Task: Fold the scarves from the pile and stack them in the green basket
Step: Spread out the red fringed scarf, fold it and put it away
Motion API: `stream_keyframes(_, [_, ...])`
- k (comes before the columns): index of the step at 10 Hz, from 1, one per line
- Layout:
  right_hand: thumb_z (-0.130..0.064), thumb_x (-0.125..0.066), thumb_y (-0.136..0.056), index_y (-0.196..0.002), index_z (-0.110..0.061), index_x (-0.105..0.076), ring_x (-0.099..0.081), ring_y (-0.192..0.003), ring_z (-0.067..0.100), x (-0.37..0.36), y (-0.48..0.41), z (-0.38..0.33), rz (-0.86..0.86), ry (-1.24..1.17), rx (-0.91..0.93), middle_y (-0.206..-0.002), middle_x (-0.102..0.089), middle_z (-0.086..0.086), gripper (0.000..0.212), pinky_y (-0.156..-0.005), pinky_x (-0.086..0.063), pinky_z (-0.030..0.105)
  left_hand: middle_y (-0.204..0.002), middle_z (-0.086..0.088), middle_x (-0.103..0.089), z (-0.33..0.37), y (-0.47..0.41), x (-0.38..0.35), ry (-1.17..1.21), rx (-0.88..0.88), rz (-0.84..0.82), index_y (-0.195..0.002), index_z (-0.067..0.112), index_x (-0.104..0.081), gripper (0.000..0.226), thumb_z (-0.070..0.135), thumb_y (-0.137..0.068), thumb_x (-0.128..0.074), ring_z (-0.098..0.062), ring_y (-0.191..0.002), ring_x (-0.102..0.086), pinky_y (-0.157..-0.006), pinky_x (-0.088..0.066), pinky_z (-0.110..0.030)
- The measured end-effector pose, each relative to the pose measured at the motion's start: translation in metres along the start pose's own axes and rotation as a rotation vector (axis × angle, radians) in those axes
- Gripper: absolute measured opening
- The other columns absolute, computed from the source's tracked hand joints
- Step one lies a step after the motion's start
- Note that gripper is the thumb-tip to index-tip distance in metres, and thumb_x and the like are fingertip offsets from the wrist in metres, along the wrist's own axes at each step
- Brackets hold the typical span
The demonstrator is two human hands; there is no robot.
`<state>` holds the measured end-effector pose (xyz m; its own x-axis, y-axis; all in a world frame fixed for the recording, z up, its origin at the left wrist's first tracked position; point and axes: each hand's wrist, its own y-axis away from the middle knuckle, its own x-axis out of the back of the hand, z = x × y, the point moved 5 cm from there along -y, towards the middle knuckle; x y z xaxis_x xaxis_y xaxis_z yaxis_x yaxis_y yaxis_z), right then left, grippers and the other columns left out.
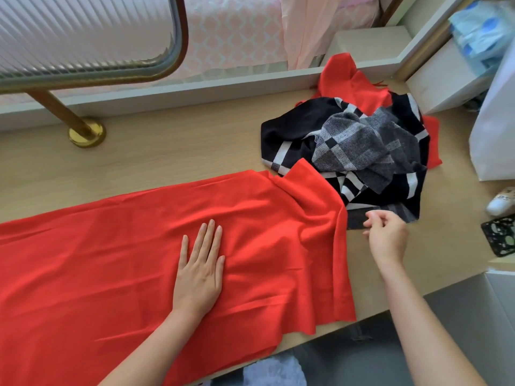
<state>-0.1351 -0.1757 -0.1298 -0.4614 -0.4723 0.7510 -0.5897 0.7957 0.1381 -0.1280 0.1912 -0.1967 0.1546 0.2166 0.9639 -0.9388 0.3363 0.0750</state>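
- The left hand (199, 274) is lying flat with straight fingers, pressing down on the middle of the red scarf (111, 260).
- The right hand (387, 238) is hovering just beside the red scarf's right end, fingers curled. I cannot tell whether it is pinching anything.
- The red scarf is lying lengthwise on the table (167, 151), its near edge hanging over the front.
- It is looking thin, soft and limp, so it is probably sliding and creasing easily. Taking it by the two corners of the right end seems best.
- The pile (362, 151) of checked and red scarves is touching the red scarf's far right corner, which is riding up onto it and getting in the way of a flat fold.
- A brass post foot (87, 133) is standing beyond the red scarf's far edge.
- A phone case (500, 238) is lying well right of the red scarf.
- The green basket is not showing.
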Motion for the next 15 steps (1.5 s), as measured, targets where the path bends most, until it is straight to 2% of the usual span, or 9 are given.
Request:
stream_keyframes(2, [-0.050, -0.072, -0.078, -0.092, -0.019, -0.057, -0.049, -0.081, 0.012, -0.016, 0.038, -0.023, -0.062, 0.213, 0.271, -0.091, -0.054, -0.005, 0.037, -0.069, -0.041, 0.032, -0.160, -0.003, -0.017, 0.000, 0.000, 0.000, -0.008, -0.001, -0.002, -0.152, 0.011, -0.024, 0.058, 0.030, -0.097, -0.026, -0.017, -0.148, -0.014, -0.117, -0.018, -0.049])
stream_keyframes(3, [-0.035, -0.075, -0.078, -0.089, -0.015, -0.060, -0.055, -0.087, 0.021, -0.034, 0.044, -0.007, -0.111, 0.343, 0.236, -0.094, -0.055, 0.001, 0.027, -0.066, -0.038, 0.032, -0.160, -0.004, -0.018, 0.000, 0.000, 0.000, -0.011, -0.002, -0.001, -0.152, 0.011, -0.024, 0.058, 0.030, -0.097, -0.026, -0.017, -0.148, -0.015, -0.117, -0.018, -0.050])
stream_keyframes(5, [-0.016, -0.056, -0.093, -0.094, -0.012, -0.067, -0.061, -0.084, 0.031, -0.003, 0.010, 0.015, -0.035, 0.215, 0.041, -0.088, -0.068, 0.008, 0.012, -0.069, -0.044, 0.037, -0.160, -0.004, -0.018, 0.001, -0.001, 0.001, -0.011, -0.002, 0.000, -0.152, 0.012, -0.024, 0.058, 0.030, -0.097, -0.026, -0.017, -0.148, -0.014, -0.118, -0.017, -0.049])
stream_keyframes(6, [-0.015, -0.051, -0.096, -0.093, -0.014, -0.065, -0.061, -0.081, 0.027, 0.016, -0.001, 0.020, -0.013, 0.164, 0.034, -0.082, -0.067, 0.001, 0.015, -0.067, -0.043, 0.035, -0.160, -0.004, -0.018, 0.000, 0.000, 0.000, -0.008, -0.001, 0.000, -0.152, 0.012, -0.024, 0.058, 0.030, -0.097, -0.026, -0.017, -0.148, -0.014, -0.118, -0.016, -0.049])
stream_keyframes(8, [-0.032, -0.069, -0.086, -0.090, -0.018, -0.062, -0.052, -0.080, 0.017, 0.007, 0.054, 0.023, -0.121, 0.228, 0.304, -0.087, -0.058, -0.003, 0.016, -0.068, -0.044, 0.034, -0.160, -0.004, -0.018, 0.000, 0.000, 0.001, -0.013, 0.000, 0.004, -0.152, 0.012, -0.024, 0.058, 0.030, -0.097, -0.026, -0.017, -0.148, -0.014, -0.118, -0.016, -0.049])
stream_keyframes(10, [-0.022, -0.072, -0.083, -0.095, -0.012, -0.059, -0.052, -0.092, 0.020, -0.001, 0.092, 0.066, -0.116, 0.256, 0.138, -0.092, -0.051, -0.001, 0.021, -0.082, -0.044, 0.036, -0.160, -0.004, -0.018, 0.001, 0.000, 0.001, -0.010, -0.002, 0.010, -0.152, 0.011, -0.024, 0.058, 0.030, -0.097, -0.025, -0.017, -0.148, -0.013, -0.119, -0.014, -0.048])
stream_keyframes(13, [-0.013, -0.069, -0.084, -0.077, -0.011, -0.064, -0.053, -0.080, 0.025, 0.021, 0.068, 0.074, -0.043, 0.252, 0.188, -0.076, -0.056, -0.005, 0.009, -0.077, -0.040, 0.038, -0.161, -0.004, -0.015, 0.000, 0.000, 0.000, -0.020, -0.004, 0.005, -0.152, 0.012, -0.021, 0.057, 0.030, -0.098, -0.024, -0.016, -0.149, -0.011, -0.119, -0.013, -0.048])
stream_keyframes(14, [-0.016, -0.071, -0.082, -0.075, -0.013, -0.063, -0.051, -0.078, 0.023, 0.024, 0.063, 0.071, -0.083, 0.285, 0.272, -0.075, -0.056, -0.007, 0.012, -0.075, -0.039, 0.037, -0.161, -0.004, -0.015, 0.000, 0.000, -0.001, -0.027, -0.003, 0.000, -0.152, 0.012, -0.022, 0.057, 0.030, -0.098, -0.024, -0.017, -0.149, -0.011, -0.119, -0.013, -0.048])
stream_keyframes(15, [-0.027, -0.072, -0.083, -0.086, -0.018, -0.061, -0.050, -0.086, 0.018, 0.029, 0.060, 0.084, -0.123, 0.124, 0.106, -0.085, -0.057, -0.005, 0.015, -0.078, -0.042, 0.034, -0.161, -0.004, -0.016, 0.000, 0.000, 0.000, -0.023, -0.005, 0.006, -0.152, 0.012, -0.022, 0.057, 0.030, -0.098, -0.024, -0.017, -0.149, -0.011, -0.119, -0.014, -0.049])
